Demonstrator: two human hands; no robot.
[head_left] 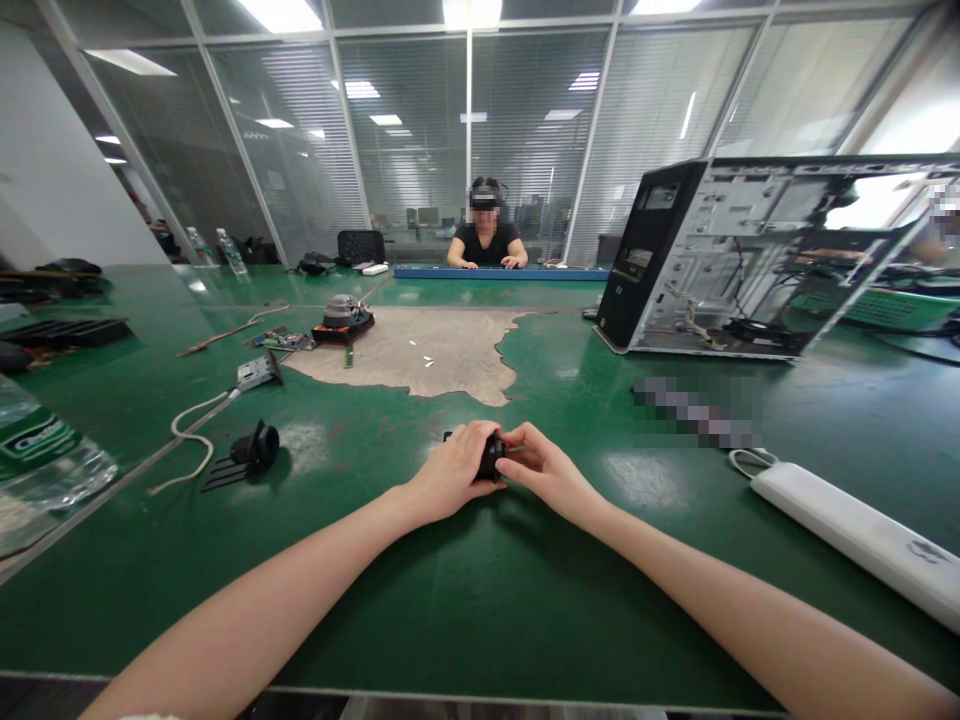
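Observation:
Both of my hands are at a small black round part over the green table. My left hand wraps over it from the left and covers much of it. From the right, the thumb and fingers of my right hand pinch its edge. What kind of part it is, I cannot make out. To the left on the table lies another black part with a round end and flat slats.
An opened computer case stands at the right behind a white power strip. At the left are a water bottle, a metal plate with a cable and a dark device with a dome. A person sits across the table.

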